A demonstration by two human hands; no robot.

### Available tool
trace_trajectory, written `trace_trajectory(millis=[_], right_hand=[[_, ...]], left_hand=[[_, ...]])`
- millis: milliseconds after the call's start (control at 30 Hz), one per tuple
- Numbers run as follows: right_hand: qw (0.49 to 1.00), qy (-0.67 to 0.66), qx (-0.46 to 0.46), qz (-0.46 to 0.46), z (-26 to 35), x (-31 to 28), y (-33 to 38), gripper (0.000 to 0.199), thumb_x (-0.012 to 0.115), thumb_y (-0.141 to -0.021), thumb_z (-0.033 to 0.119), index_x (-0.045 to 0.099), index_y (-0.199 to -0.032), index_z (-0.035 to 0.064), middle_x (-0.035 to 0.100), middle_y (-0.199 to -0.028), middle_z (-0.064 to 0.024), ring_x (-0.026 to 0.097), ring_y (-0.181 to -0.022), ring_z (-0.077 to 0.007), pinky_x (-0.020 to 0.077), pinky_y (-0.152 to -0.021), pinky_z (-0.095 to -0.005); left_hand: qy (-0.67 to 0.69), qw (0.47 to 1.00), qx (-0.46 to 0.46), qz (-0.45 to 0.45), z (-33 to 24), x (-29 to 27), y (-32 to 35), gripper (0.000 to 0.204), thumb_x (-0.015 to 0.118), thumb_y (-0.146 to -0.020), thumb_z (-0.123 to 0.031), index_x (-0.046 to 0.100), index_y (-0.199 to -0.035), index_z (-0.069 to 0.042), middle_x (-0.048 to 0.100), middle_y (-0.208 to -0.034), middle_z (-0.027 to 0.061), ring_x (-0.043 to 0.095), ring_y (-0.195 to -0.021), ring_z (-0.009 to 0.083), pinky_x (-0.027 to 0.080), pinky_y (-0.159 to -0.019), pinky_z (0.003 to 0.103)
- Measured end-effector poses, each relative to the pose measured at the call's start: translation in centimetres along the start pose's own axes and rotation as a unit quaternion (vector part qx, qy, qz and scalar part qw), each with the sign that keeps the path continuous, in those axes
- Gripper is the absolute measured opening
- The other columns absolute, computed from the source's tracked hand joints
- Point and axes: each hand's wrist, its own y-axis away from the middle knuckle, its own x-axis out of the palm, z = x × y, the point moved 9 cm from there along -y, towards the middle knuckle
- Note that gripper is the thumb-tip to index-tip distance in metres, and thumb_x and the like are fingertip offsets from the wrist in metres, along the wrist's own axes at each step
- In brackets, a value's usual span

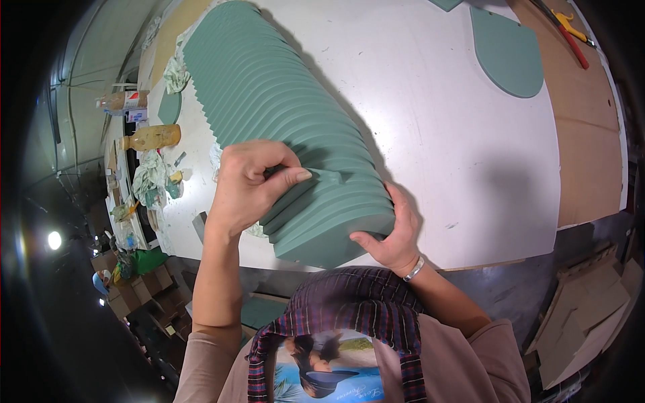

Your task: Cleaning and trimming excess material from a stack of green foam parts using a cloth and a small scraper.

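A long green ribbed piece (pixel 269 87) with wavy ridges and a flat end lies slantwise on the white tabletop. My right hand (pixel 398 235) grips its near right corner, thumb on the end face and fingers along the side. Over the ridges near that end, my left hand (pixel 259 178) is closed in a pinch. A thin, pale green strip (pixel 329 176) runs from its thumb tip across the ridges; its kind is unclear. The left fingertips are partly hidden behind the hand.
A rounded green panel (pixel 508 54) lies at the far right. Beyond it are red-handled pliers (pixel 571 43) and a yellow tool (pixel 570 25). Along the left edge stand a bottle of yellowish stuff (pixel 153 137), a clear bottle (pixel 122 101) and crumpled rags (pixel 150 176). Cardboard (pixel 581 316) leans at lower right.
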Motion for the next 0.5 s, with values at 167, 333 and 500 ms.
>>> trace_trajectory(millis=[167,333,500], right_hand=[[1.000,0.001,-0.003,-0.001,0.0,0.0,0.0,0.100,0.089,-0.067,0.049,0.045,-0.134,-0.0109,0.061,-0.119,-0.0277,0.065,-0.103,-0.0402,0.0534,-0.090,-0.0431],[1.000,-0.003,0.000,0.000,-0.1,0.0,0.0,0.100,0.089,-0.066,0.049,0.046,-0.134,-0.0109,0.062,-0.119,-0.0278,0.065,-0.104,-0.0401,0.0534,-0.090,-0.0433],[1.000,0.010,-0.003,0.000,0.1,0.0,-0.1,0.100,0.089,-0.066,0.049,0.046,-0.133,-0.0109,0.062,-0.118,-0.0274,0.065,-0.103,-0.0400,0.0537,-0.090,-0.0429]], left_hand=[[0.010,1.000,0.008,-0.016,0.0,0.2,0.0,0.013,0.080,-0.073,-0.003,0.068,-0.074,0.002,0.062,-0.064,0.0099,0.056,-0.057,0.0210,0.042,-0.054,0.032],[-0.013,1.000,0.014,0.005,-0.1,0.0,0.2,0.014,0.080,-0.073,-0.004,0.068,-0.074,0.002,0.062,-0.064,0.0093,0.056,-0.057,0.0212,0.042,-0.054,0.032],[-0.005,1.000,0.019,-0.019,-0.1,-0.6,0.0,0.014,0.080,-0.073,-0.004,0.068,-0.074,0.001,0.062,-0.063,0.0090,0.056,-0.057,0.0210,0.042,-0.053,0.033]])
